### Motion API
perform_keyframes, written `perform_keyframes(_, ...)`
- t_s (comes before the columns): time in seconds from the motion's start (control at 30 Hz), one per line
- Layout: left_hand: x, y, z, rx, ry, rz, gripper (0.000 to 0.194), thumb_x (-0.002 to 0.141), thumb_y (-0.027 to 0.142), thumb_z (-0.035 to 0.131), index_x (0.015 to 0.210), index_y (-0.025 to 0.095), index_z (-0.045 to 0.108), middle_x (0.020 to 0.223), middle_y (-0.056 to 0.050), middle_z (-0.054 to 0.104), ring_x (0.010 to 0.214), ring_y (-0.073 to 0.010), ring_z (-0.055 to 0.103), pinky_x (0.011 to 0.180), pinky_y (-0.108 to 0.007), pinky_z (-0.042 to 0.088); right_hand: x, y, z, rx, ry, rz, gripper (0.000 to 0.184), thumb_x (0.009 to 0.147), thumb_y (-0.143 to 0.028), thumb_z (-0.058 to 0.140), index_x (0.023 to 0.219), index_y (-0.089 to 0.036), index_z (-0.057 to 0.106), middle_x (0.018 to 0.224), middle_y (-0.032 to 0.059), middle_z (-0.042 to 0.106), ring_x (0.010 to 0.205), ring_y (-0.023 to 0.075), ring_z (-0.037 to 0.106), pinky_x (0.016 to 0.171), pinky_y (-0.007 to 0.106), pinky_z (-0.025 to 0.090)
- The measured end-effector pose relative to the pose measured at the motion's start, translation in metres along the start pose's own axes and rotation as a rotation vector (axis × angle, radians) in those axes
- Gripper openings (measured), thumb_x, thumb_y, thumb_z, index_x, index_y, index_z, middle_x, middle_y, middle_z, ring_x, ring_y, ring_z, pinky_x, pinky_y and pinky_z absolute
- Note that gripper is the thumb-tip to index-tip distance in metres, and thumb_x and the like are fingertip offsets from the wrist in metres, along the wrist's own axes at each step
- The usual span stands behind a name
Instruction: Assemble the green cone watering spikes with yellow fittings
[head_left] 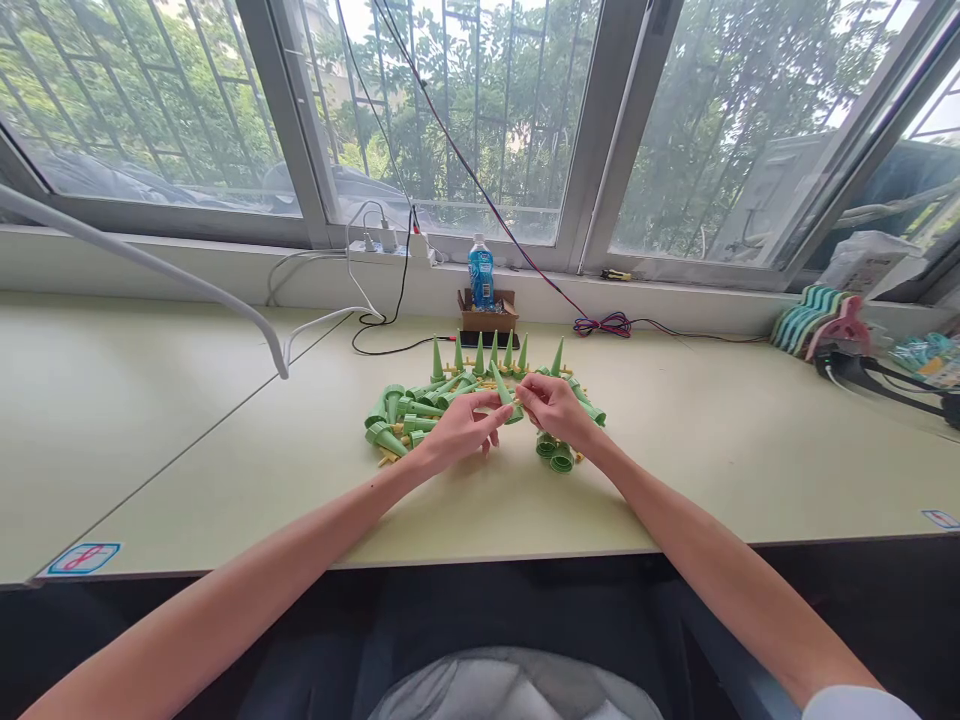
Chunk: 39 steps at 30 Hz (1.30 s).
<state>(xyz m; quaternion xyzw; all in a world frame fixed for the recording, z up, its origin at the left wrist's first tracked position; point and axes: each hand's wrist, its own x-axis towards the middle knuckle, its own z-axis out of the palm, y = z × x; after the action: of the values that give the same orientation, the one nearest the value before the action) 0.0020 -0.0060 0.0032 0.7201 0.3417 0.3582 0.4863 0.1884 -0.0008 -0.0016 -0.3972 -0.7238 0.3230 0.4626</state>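
Observation:
Between the fingers of my left hand (471,428) is a green plastic watering spike (502,384), tilted with its point up and to the left. The closed fingers of my right hand (553,405) meet its wide end, where a bit of yellow shows at the fingertips; most of that small yellow part is hidden. Left of my hands lies a heap of green spikes (420,408) with yellow pieces among them. A row of spikes (480,354) stands upright behind. Two green caps or open ends (561,460) face me below my right wrist.
At the back a blue bottle (481,275) stands in a small cardboard box (489,319), behind a dark phone (498,340). A white bent tube (225,300) crosses the left side. Coiled cable (604,324), hangers (814,322) and a black strap (892,382) lie to the right.

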Motion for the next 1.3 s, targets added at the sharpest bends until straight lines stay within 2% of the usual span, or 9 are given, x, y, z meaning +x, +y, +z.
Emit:
perform_keyframes(0.17, 0.0, -0.005, 0.001, 0.196, 0.089, 0.154, 0.033, 0.082, 0.048, 0.063, 0.093, 0.017, 0.064, 0.098, -0.004, 0.06, 0.054, -0.0084, 0.057, 0.041, -0.022, 0.047, 0.0, 0.002, 0.0, 0.017, -0.012, 0.011, 0.031, 0.091, -0.043, 0.05, 0.071, -0.019, 0.048, 0.05, -0.0059, 0.039, 0.042, 0.0078, 0.034, 0.042, 0.022, 0.028)
perform_keyframes(0.37, 0.001, -0.008, 0.001, 0.377, 0.215, 0.345, 0.025, 0.082, 0.038, 0.067, 0.1, 0.02, 0.068, 0.093, -0.002, 0.058, 0.056, -0.0064, 0.053, 0.051, -0.021, 0.05, 0.001, 0.0, 0.001, 0.089, -0.01, 0.017, 0.029, 0.09, -0.042, 0.053, 0.072, -0.02, 0.047, 0.05, -0.0067, 0.039, 0.041, 0.0071, 0.034, 0.041, 0.021, 0.028)
perform_keyframes(0.77, 0.003, -0.018, -0.004, 0.568, 0.21, 0.571, 0.021, 0.091, 0.029, 0.057, 0.109, 0.024, 0.066, 0.1, -0.004, 0.057, 0.056, -0.0047, 0.05, 0.056, -0.021, 0.049, 0.001, -0.002, 0.001, 0.087, -0.027, 0.054, 0.027, 0.09, -0.041, 0.052, 0.073, -0.019, 0.05, 0.048, -0.0072, 0.039, 0.039, 0.0069, 0.034, 0.04, 0.021, 0.029)
perform_keyframes(0.9, 0.003, -0.013, 0.0, 0.528, 0.249, 0.482, 0.021, 0.092, 0.035, 0.055, 0.107, 0.023, 0.065, 0.098, -0.004, 0.056, 0.054, -0.005, 0.05, 0.054, -0.022, 0.049, 0.003, 0.002, 0.003, 0.077, 0.011, 0.038, 0.026, 0.09, -0.04, 0.05, 0.073, -0.02, 0.049, 0.049, -0.0066, 0.04, 0.04, 0.0076, 0.036, 0.041, 0.022, 0.031)
perform_keyframes(1.07, 0.001, -0.002, 0.005, 0.423, 0.255, 0.327, 0.035, 0.096, 0.048, 0.042, 0.112, 0.02, 0.056, 0.108, -0.007, 0.059, 0.053, -0.0058, 0.054, 0.051, -0.022, 0.048, 0.003, 0.004, 0.003, 0.009, 0.101, 0.009, 0.029, 0.09, -0.042, 0.05, 0.071, -0.02, 0.047, 0.051, -0.0053, 0.042, 0.043, 0.0085, 0.038, 0.043, 0.023, 0.032)
perform_keyframes(1.13, 0.001, 0.001, 0.005, 0.347, 0.275, 0.235, 0.04, 0.094, 0.054, 0.041, 0.106, 0.018, 0.055, 0.094, -0.005, 0.063, 0.049, -0.007, 0.055, 0.047, -0.021, 0.046, 0.003, 0.003, 0.003, 0.006, 0.13, 0.0, 0.03, 0.091, -0.043, 0.05, 0.071, -0.02, 0.046, 0.051, -0.0051, 0.042, 0.044, 0.0088, 0.038, 0.044, 0.023, 0.033)
perform_keyframes(1.2, 0.002, 0.003, 0.004, 0.254, 0.263, 0.106, 0.049, 0.092, 0.061, 0.039, 0.089, 0.016, 0.057, 0.069, -0.001, 0.061, 0.044, -0.009, 0.054, 0.042, -0.021, 0.043, 0.002, 0.001, 0.003, 0.014, 0.148, -0.012, 0.031, 0.091, -0.044, 0.05, 0.072, -0.02, 0.046, 0.051, -0.0052, 0.042, 0.044, 0.0089, 0.038, 0.044, 0.023, 0.033)
perform_keyframes(1.23, 0.002, 0.003, 0.004, 0.198, 0.232, 0.034, 0.055, 0.09, 0.065, 0.038, 0.079, 0.015, 0.057, 0.06, -0.001, 0.057, 0.042, -0.0098, 0.054, 0.041, -0.021, 0.042, 0.002, 0.001, 0.003, 0.02, 0.148, -0.019, 0.031, 0.091, -0.044, 0.05, 0.073, -0.02, 0.046, 0.051, -0.0053, 0.042, 0.044, 0.009, 0.038, 0.044, 0.023, 0.033)
perform_keyframes(1.3, 0.003, 0.003, 0.004, 0.068, 0.129, -0.1, 0.063, 0.086, 0.071, 0.039, 0.066, 0.013, 0.057, 0.058, -0.002, 0.057, 0.041, -0.0104, 0.054, 0.039, -0.022, 0.043, 0.002, 0.0, 0.003, 0.038, 0.134, -0.031, 0.031, 0.091, -0.045, 0.05, 0.073, -0.02, 0.046, 0.051, -0.0057, 0.041, 0.043, 0.0089, 0.038, 0.043, 0.023, 0.032)
